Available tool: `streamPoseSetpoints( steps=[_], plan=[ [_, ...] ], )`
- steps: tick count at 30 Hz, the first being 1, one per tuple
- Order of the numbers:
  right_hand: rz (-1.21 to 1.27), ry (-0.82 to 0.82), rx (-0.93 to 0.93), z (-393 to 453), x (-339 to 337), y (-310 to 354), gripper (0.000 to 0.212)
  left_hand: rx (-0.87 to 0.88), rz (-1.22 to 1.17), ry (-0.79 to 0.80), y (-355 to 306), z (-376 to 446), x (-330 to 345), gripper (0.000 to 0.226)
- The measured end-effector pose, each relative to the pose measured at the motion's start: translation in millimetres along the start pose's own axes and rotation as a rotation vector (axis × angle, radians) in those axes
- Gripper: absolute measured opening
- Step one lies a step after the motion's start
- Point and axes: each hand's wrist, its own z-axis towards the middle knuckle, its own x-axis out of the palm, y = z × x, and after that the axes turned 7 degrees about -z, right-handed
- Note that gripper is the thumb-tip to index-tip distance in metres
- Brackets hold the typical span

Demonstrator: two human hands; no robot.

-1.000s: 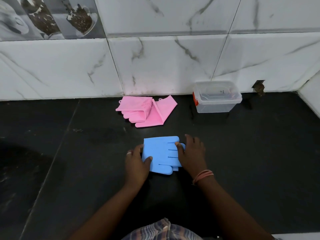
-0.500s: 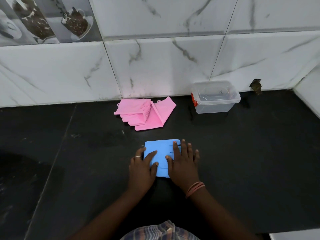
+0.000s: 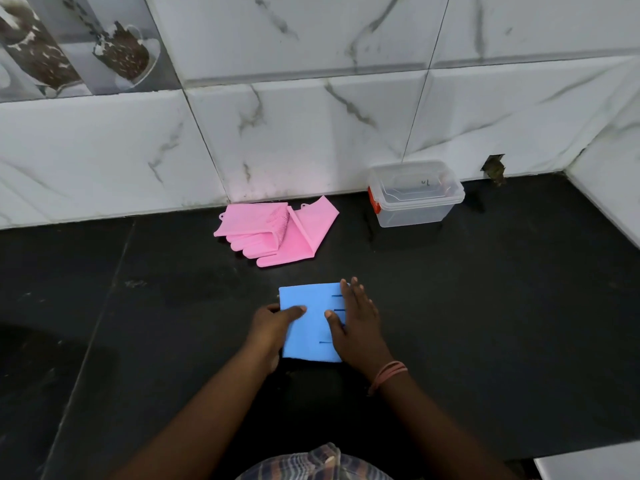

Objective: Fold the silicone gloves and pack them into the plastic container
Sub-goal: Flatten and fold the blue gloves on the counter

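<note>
Blue silicone glove (image 3: pixel 311 320), folded, was pressed flat on the black counter (image 3: pixel 485 323).
Left hand (image 3: pixel 273 327) pinched its left edge; right hand (image 3: pixel 358 323) lay open, palm down, on its finger end, which pointed right. Next seemingly: lift it to the lidded plastic container (image 3: pixel 415 194) beyond the right hand. Pink gloves (image 3: pixel 277 230) waited ahead.

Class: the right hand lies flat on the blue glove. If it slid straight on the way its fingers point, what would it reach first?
The right hand points away, slightly left. Past the blue glove comes bare counter, then probably the pink gloves' right edge; it might just miss them and meet the wall.
</note>
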Motion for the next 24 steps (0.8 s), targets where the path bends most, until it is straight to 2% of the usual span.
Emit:
streamPoseSetpoints(
  steps=[1, 3, 6, 10, 12, 14, 16, 18, 19, 22, 24],
  plan=[
    [0.079, -0.016, -0.001, -2, -4, -3, 0.072, -0.082, -0.053, 0.071, -5, -4, 3, 0.037],
    [0.242, -0.027, 0.031, -5, -11, -9, 0.069, -0.131, -0.094, 0.168, -13, -15, 14, 0.026],
    [0.576, -0.080, 0.195, -10, -31, -17, 0.067, -0.101, -0.125, 0.281, -15, -32, 32, 0.035],
    [0.941, -0.224, 0.397, -14, -65, -34, 0.066, -0.153, -0.124, 0.446, -19, -44, 48, 0.038],
    [1.205, -0.175, 0.436, -18, -83, -54, 0.057, -0.225, -0.170, 0.513, -21, -46, 65, 0.042],
    [1.664, -0.002, 0.388, -27, -100, -68, 0.049, -0.281, -0.255, 0.558, -21, -45, 86, 0.043],
    [1.941, 0.109, 0.398, -37, -118, -83, 0.057, -0.317, -0.313, 0.599, -14, -37, 110, 0.044],
    [1.890, 0.101, 0.418, -38, -135, -101, 0.072, -0.337, -0.303, 0.627, -5, -24, 134, 0.050],
    [1.823, 0.072, 0.423, -36, -141, -108, 0.071, -0.347, -0.283, 0.637, -1, -17, 144, 0.053],
    [1.510, -0.035, 0.464, -22, -147, -125, 0.042, -0.315, -0.146, 0.564, 0, 3, 170, 0.050],
    [1.370, -0.114, 0.481, -12, -147, -136, 0.030, -0.260, -0.068, 0.518, -2, 15, 183, 0.049]
  ],
)
